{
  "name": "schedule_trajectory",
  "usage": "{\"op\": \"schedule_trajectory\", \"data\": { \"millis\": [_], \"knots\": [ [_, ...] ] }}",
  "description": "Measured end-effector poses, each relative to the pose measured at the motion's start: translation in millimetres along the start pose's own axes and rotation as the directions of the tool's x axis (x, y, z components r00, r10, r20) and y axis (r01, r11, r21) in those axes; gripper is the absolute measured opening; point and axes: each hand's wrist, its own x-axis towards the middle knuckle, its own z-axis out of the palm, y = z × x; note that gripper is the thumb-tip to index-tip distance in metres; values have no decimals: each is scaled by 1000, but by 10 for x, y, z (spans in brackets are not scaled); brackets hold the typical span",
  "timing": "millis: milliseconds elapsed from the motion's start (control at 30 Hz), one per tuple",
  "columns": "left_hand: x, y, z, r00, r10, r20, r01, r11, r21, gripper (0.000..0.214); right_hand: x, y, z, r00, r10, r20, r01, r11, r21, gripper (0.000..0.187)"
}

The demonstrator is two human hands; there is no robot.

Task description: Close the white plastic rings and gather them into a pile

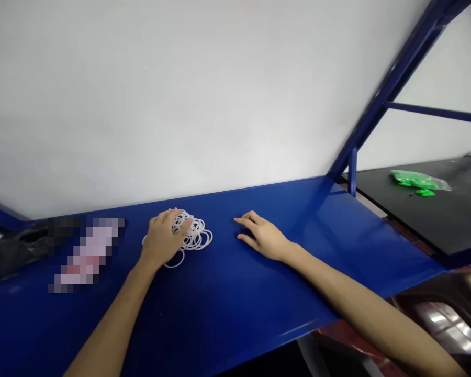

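Note:
A tangled pile of thin white cord (198,235) lies on the blue shelf (227,293), left of the middle. Over the left side of this pile is my left hand (163,235), its fingers and thumb curled around some of the loops. One loose loop sticks out below the thumb. My right hand (265,235) rests on or just above the blue surface, a short way right of the cord. Its fingers are apart and bent a little, with nothing in them.
A pixelated flat item (90,254) and a black plastic bag (15,248) lie at the left. Blue frame posts (377,99) rise at the right. Beyond them, a bag of green pieces (418,179) sits on a black surface (408,209). A white wall (220,104) stands behind.

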Motion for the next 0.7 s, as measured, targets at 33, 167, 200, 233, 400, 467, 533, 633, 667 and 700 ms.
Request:
{"op": "schedule_trajectory", "data": {
  "millis": [33,167,200,233,400,467,533,633,667,700],
  "knots": [
    [-13,69,15,1000,5,-18,-6,1000,-5,56,5,-37,14,1000,-5,-1,5,1000,20,48],
    [-71,321,69,997,3,-79,-5,1000,-26,46,84,-289,166,999,-35,-4,35,993,110,79],
    [-86,364,79,996,6,-89,-10,999,-39,44,124,-363,228,1000,-29,-2,29,992,120,90],
    [-99,396,87,995,14,-96,-19,998,-57,43,172,-434,294,1000,-10,-9,12,992,124,97],
    [-136,440,91,991,96,-94,-111,980,-166,49,432,-622,537,998,56,-10,-55,997,60,98],
    [-139,432,81,988,125,-91,-141,970,-196,52,489,-598,537,998,56,-32,-56,998,15,86],
    [-144,430,71,984,158,-84,-173,960,-221,54,509,-530,494,997,61,-46,-63,998,-30,75],
    [-161,447,60,977,208,-55,-215,960,-181,56,505,-382,421,993,102,-61,-106,992,-69,62],
    [-166,453,59,975,220,-41,-223,965,-136,57,502,-329,407,990,120,-69,-125,990,-65,58],
    [-170,458,59,973,228,-25,-229,970,-82,58,500,-279,401,987,142,-80,-146,988,-51,55]
  ]
}}
